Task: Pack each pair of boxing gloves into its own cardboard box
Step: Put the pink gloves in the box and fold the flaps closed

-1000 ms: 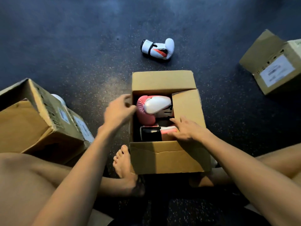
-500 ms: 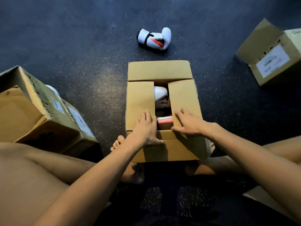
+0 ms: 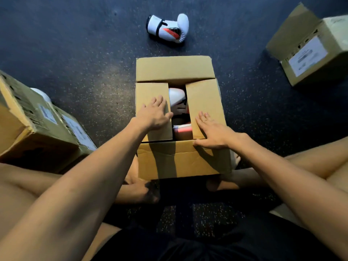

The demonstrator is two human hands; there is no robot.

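Observation:
A cardboard box point(image 3: 180, 159) stands on the floor between my legs. Its two side flaps are folded down, with a narrow gap between them. Through the gap I see pink and white boxing gloves point(image 3: 177, 98) inside. My left hand point(image 3: 155, 114) lies flat on the left flap, fingers spread. My right hand point(image 3: 211, 131) lies flat on the right flap near the front edge. The far flap point(image 3: 174, 68) stands open. A lone white boxing glove point(image 3: 169, 29) with a red mark lies on the floor beyond the box.
A second cardboard box point(image 3: 37, 129) lies tilted at my left, with something white point(image 3: 42, 94) behind it. A third box point(image 3: 312, 51) with a white label sits at the far right. The floor point(image 3: 84, 53) is dark speckled rubber. My bare legs and feet flank the middle box.
The left flap was folded down over the gloves. My left hand has slid forward along it, and my right hand has stayed on the right flap.

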